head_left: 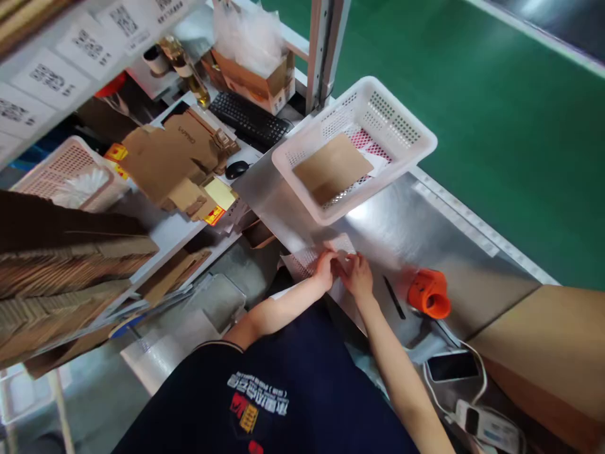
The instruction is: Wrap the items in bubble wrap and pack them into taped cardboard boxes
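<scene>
On the metal worktop [392, 214], close to my body, my left hand [325, 270] and my right hand [358, 276] come together with fingers bent. Between and beneath them is a pale sheet with a fine dotted pattern [341, 243], perhaps bubble wrap. Its dotted part also spreads out left of my left hand. My fingers pinch the sheet; anything wrapped inside is hidden. A black pen-like stick [393, 297] lies right of my right hand, and beyond it stands an orange tape dispenser [429, 295].
A white perforated basket [307, 197] with a flat cardboard piece [333, 165] stands ahead. Leftward are flattened boxes [161, 157], a keyboard [250, 118], a mouse [237, 169] and stacked cardboard [70, 277]. A large carton [553, 340], a phone [452, 366] and cables lie right.
</scene>
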Demonstrator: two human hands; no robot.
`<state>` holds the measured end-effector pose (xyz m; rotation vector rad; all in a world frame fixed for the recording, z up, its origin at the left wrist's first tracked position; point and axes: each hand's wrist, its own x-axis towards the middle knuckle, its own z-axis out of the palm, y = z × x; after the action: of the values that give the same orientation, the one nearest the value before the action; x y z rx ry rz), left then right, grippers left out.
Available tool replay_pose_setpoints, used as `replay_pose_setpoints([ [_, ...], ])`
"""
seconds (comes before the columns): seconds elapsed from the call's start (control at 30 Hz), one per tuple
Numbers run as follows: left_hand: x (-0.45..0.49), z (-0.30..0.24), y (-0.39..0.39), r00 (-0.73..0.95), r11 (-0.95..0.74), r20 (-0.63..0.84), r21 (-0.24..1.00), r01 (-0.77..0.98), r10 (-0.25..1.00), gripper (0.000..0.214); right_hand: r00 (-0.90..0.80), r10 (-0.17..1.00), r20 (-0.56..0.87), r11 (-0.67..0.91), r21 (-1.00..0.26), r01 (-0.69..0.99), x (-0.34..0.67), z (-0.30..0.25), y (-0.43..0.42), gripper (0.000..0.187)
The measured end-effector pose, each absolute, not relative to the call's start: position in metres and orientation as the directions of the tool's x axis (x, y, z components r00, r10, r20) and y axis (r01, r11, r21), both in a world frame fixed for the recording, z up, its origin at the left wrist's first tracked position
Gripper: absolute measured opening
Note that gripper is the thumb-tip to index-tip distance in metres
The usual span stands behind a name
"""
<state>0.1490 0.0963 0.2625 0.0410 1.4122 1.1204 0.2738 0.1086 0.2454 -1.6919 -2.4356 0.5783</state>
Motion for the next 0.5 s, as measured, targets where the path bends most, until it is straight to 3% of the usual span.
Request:
replay_pose_setpoints([
  [0.13, 0.137, 0.266, 0.094, -0.173, 0.547, -0.568, 0.822, -0.156, 0.804, 0.035, -0.32, 0.938, -0.135, 0.263, -0.328, 0.908, 0.294, 0.248, 0.14, 0.038],
  [0.23, 0.111, 0.264, 0.081, -0.016, 0.393, -0.399, 0.893, 0.218, 0.917, 0.047, -0.256, 0.955, -0.15, 0.203, -0.3, 0.932, 0.311, 0.255, 0.173, 0.041],
  [0.3, 0.092, 0.26, 0.069, 0.135, 0.202, -0.303, 0.847, 0.493, 0.943, 0.053, -0.196, 0.968, -0.157, 0.147, -0.275, 0.95, 0.321, 0.26, 0.192, 0.043],
  [0.37, 0.076, 0.253, 0.059, 0.292, -0.033, -0.257, 0.697, 0.716, 0.921, 0.059, -0.145, 0.977, -0.158, 0.102, -0.252, 0.962, 0.325, 0.264, 0.204, 0.044],
  [0.43, 0.065, 0.246, 0.051, 0.412, -0.22, -0.251, 0.552, 0.805, 0.876, 0.063, -0.105, 0.983, -0.148, 0.069, -0.229, 0.971, 0.321, 0.266, 0.203, 0.043],
  [0.5, 0.059, 0.241, 0.046, 0.454, -0.274, -0.252, 0.525, 0.806, 0.855, 0.065, -0.074, 0.992, -0.107, 0.052, -0.196, 0.979, 0.309, 0.265, 0.191, 0.041],
])
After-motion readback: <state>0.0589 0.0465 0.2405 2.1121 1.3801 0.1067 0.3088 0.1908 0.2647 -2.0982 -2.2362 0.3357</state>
